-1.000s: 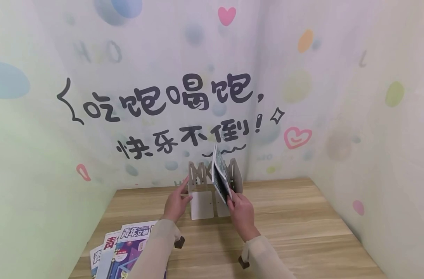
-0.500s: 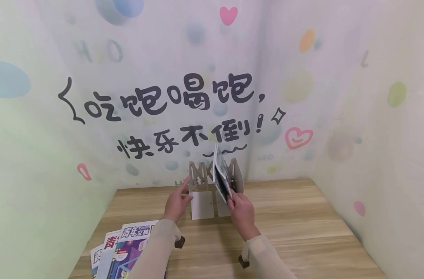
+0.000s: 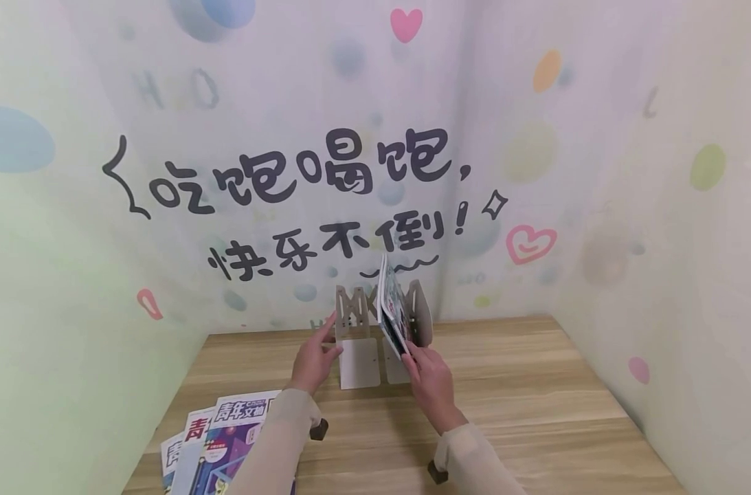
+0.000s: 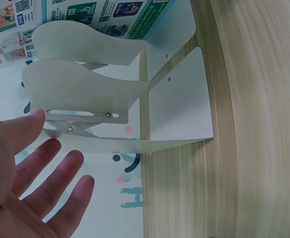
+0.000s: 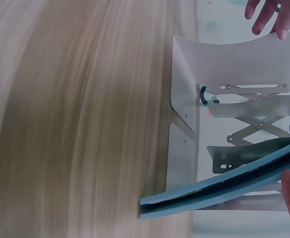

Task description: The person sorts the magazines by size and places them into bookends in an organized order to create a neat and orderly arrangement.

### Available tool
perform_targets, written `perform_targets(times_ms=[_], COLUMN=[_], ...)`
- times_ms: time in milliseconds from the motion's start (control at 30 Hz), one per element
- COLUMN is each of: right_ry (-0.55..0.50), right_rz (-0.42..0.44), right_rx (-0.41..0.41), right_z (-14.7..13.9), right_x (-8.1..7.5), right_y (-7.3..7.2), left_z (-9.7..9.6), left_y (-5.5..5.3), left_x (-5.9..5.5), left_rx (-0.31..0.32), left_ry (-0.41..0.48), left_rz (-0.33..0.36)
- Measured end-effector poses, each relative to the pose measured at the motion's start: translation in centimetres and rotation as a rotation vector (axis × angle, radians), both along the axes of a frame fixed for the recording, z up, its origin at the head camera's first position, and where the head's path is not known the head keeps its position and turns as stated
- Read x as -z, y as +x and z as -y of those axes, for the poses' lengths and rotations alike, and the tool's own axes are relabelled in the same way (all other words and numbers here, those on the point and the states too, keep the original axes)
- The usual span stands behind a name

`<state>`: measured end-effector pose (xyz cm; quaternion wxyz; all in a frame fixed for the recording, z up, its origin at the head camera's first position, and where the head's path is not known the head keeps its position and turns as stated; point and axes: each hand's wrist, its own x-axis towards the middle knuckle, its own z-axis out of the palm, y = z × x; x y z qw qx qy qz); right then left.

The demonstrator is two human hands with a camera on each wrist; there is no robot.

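Hands, head view: the left hand [image 3: 312, 361] grips the left panel of a beige, scissor-linked, apparently metal book holder [image 3: 359, 363]; the right hand [image 3: 433, 381] pinches a thin, pale-edged paper magazine [image 3: 392, 309], its top leaning left, at the holder's right half.
Fanned stack, head view: purple, white and blue magazines [image 3: 227, 443] overlap on the wood-grained surface [image 3: 536, 412].
Holder panel, left wrist view: thumb and forefinger straddle its edge, the other fingers free; so light a hold might let the frame skid or stretch if bumped.
Printed cover, left wrist view: white, with QR codes, small colour pictures and teal border.
Blue edge, right wrist view: the parted layers could splay and snag a divider; gently bowed, one magazine or two cannot be told.
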<state>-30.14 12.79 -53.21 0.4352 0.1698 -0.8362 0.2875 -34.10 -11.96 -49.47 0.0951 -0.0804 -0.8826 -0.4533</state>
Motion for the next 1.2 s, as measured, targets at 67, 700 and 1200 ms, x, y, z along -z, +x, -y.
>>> perform_targets(times_ms=[67, 700, 1200], right_ry=[-0.003, -0.01, 0.036], right_rz=[-0.011, -0.053, -0.041], right_rx=[-0.02, -0.033, 0.004], right_z=[-0.2, -2.6, -3.3], right_x=[0.2, -1.0, -2.0], right_y=[0.0, -1.7, -3.3], left_z=[0.0, -0.2, -0.2], left_y=[0.1, 0.2, 0.2], left_x=[-0.1, -0.4, -0.4], left_rx=[0.002, -0.008, -0.001], left_ry=[-0.002, -0.017, -0.014], left_rz=[-0.003, -0.003, 0.005])
